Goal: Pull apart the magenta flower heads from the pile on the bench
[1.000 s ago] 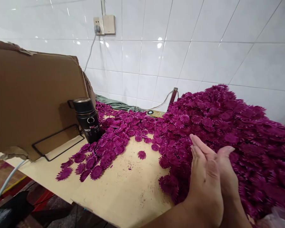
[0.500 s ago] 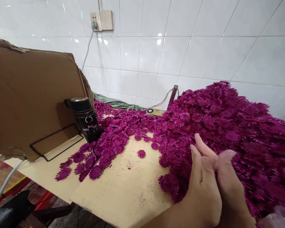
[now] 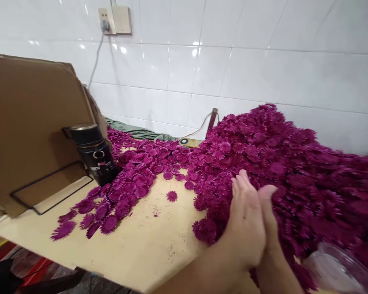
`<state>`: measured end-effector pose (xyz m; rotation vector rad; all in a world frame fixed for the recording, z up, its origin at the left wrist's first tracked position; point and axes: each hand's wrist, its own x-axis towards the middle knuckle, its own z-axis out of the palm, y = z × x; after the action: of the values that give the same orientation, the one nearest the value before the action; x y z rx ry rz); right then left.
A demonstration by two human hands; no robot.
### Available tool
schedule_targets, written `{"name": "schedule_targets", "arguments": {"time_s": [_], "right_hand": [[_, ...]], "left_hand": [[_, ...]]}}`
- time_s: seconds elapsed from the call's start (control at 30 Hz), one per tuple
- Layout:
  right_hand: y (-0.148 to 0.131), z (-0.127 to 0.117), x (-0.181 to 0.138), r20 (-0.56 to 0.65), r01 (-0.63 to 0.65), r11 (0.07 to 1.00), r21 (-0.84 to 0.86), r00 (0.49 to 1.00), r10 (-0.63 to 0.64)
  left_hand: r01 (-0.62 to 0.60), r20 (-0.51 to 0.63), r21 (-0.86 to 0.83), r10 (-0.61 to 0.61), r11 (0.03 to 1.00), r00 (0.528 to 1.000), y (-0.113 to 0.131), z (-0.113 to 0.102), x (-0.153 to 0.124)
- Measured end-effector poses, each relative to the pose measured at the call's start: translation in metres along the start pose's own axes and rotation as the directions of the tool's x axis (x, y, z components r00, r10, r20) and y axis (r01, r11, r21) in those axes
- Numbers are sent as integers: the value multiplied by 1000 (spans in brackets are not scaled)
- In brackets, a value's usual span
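A tall heap of magenta artificial flower heads [image 3: 282,159] covers the right half of the pale wooden table [image 3: 147,249]. My left hand [image 3: 247,228] and my right hand [image 3: 271,214] are pressed palm to palm at the heap's near edge, fingers stretched out and pointing into the flowers. The left hand is in front and hides most of the right. Whether anything lies between the palms is hidden. A thinner band of the same flowers [image 3: 125,192] spreads left across the table, with one single flower [image 3: 171,196] lying apart.
A black vacuum flask [image 3: 93,153] stands at the left beside a big cardboard box [image 3: 27,122] and a black wire frame [image 3: 49,190]. Clear plastic [image 3: 334,269] shows at the lower right. A white tiled wall with a socket [image 3: 106,20] is behind.
The view has swung right and down, so everything sits further left. My joined hands have stayed at the heap's edge, with the fingers drawn closer together.
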<state>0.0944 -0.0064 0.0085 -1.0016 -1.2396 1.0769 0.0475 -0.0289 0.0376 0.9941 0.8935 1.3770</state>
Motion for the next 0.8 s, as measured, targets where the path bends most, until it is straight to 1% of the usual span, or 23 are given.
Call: {"name": "schedule_targets", "arguments": {"time_s": [0.03, 0.07, 0.1, 0.13, 0.17, 0.2, 0.23, 0.3, 0.33, 0.37, 0.47, 0.53, 0.6, 0.7, 0.77, 0.8], "right_hand": [[2, 3, -2, -21, -5, 1000, 3, 1000, 5], [5, 6, -7, -39, 4, 1000, -9, 999, -5], [8, 9, -12, -55, 23, 999, -26, 998, -24], [12, 12, -18, -45, 71, 996, -55, 996, -73], [15, 13, -22, -27, 111, 991, -72, 993, -113], [17, 14, -24, 3, 125, 989, -75, 992, -125], [18, 13, -25, 45, 115, 992, -60, 993, -112], [18, 9, -23, 114, 67, 998, -11, 991, -66], [18, 7, -23, 127, 53, 999, 2, 990, -53], [18, 5, -23, 124, 55, 999, 1, 991, -54], [21, 5, -33, 73, 107, 991, -85, 992, -101], [24, 7, -42, 64, 122, 982, -143, 991, -114], [26, 7, -47, 57, 124, 975, -187, 992, -115], [25, 3, -40, 7, 88, 976, -198, 996, -89], [23, -2, -29, -46, 25, 994, -109, 998, -30], [22, -5, -24, -60, -16, 1000, -18, 998, 15]], "left_hand": [[62, -9, -33, -62, 998, 998, 0, -2, 2], [152, -32, -95, -155, 984, 987, 1, -4, 6], [228, -58, -168, -241, 959, 969, 2, -6, 12], [279, -87, -236, -306, 931, 948, 3, -8, 17], [281, -143, -298, -334, 912, 932, 3, -10, 23], [272, -172, -340, -344, 900, 923, 1, -11, 27], [257, -199, -366, -345, 894, 917, -1, -12, 30], [198, -214, -389, -298, 900, 930, -7, -14, 32], [181, -215, -392, -281, 902, 935, -10, -16, 32], [175, -213, -395, -275, 902, 937, -13, -18, 33], [252, -207, -422, -364, 871, 908, -15, -28, 36], [270, -196, -461, -394, 846, 898, -13, -34, 38], [236, -200, -487, -370, 841, 907, -10, -35, 37], [170, -233, -473, -309, 864, 922, -10, -32, 27], [140, -224, -421, -252, 896, 942, -16, -30, 18], [132, -192, -369, -214, 920, 958, -19, -31, 14]]}}
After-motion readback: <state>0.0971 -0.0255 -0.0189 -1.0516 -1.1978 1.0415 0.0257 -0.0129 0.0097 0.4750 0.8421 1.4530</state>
